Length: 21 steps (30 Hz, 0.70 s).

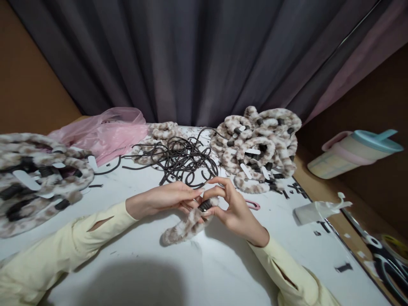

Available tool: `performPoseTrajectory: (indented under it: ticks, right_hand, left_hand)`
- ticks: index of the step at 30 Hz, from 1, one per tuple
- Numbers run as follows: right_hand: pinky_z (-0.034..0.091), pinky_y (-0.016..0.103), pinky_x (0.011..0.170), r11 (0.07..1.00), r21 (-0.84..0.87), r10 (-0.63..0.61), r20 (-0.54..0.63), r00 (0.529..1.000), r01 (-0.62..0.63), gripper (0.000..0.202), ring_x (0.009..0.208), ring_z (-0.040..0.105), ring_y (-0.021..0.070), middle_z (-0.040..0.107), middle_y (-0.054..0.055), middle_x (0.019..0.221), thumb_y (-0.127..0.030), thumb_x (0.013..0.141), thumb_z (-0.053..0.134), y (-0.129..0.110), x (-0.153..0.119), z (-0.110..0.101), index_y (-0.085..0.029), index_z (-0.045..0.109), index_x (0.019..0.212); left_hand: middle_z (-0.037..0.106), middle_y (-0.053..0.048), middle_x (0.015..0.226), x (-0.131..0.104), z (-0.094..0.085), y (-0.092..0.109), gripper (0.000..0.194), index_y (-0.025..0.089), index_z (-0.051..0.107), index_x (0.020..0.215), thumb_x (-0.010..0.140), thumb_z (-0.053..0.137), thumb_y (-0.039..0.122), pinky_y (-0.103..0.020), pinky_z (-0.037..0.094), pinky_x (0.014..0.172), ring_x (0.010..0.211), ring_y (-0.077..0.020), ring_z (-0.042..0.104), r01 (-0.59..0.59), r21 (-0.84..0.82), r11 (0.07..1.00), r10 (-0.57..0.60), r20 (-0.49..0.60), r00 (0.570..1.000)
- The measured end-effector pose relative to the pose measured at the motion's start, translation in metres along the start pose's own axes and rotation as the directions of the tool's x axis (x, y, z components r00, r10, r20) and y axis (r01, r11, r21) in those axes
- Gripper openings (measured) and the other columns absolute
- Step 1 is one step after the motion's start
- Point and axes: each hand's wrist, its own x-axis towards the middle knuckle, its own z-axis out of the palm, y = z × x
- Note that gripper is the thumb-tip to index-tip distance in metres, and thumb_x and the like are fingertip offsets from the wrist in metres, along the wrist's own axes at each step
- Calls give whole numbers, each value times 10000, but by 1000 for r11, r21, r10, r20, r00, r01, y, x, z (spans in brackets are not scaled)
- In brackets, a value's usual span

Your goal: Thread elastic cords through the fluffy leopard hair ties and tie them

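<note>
Above the front middle of the white table, I hold a fluffy beige-and-brown piece [180, 233] between both hands. A dark cord wrap [205, 205] circles its upper end. My right hand [236, 210] is closed on that wrapped end, thumb below and forefinger arched above. From the other side, my left hand [168, 197] is closed on the same end; its lower fingertips are partly hidden by the fluff. Just behind my hands lies a tangled heap of dark cord [188, 159]. Whether a loose cord end sits in my left fingers is too small to tell.
Fluffy rings with dark wraps and white tags are piled at left [73, 170] and at back right [270, 123]. A pink plastic bag [117, 127] lies behind. At right are a glue bottle [314, 211], a tumbler [344, 157], scissors [379, 250], a pink clip [254, 205] and cord scraps.
</note>
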Motion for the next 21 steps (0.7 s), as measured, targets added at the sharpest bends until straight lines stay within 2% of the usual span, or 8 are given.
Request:
performPoseTrajectory:
  ticks: [7,13,18,21]
  right_hand:
    - [455,327,823,1000,7,-20,-21,1000,20,449,867,608,159,647,-2,868,-68,769,593,-1,1,0,-225,340,1105]
    - [452,331,828,999,-27,-30,-29,999,29,425,862,611,164,649,3,860,-101,776,602,-3,1,0,-223,345,1091]
    - [468,311,795,1000,-7,-22,-25,999,21,416,855,603,156,637,0,864,-103,779,595,-2,2,-2,-226,346,1089]
    - [456,326,832,1000,-19,3,-6,1000,-4,427,877,596,157,631,-5,873,-101,774,597,2,2,-3,-228,345,1094]
  left_hand:
    - [712,-86,744,-1,-1,2,355,100,691,733,795,605,439,-201,392,564,613,-116,591,-19,22,1000,20,-45,999]
    - [668,-35,656,0,-1,1,313,111,672,689,792,618,402,-188,355,524,538,-80,525,-49,41,998,51,-38,998]
    - [679,-68,720,0,1,2,327,104,668,756,736,669,430,-191,371,556,633,-115,585,-17,-25,1000,15,-84,996]
    - [661,-54,674,2,2,-1,326,102,640,707,734,675,425,-180,329,500,558,-90,547,-49,23,999,51,-86,995]
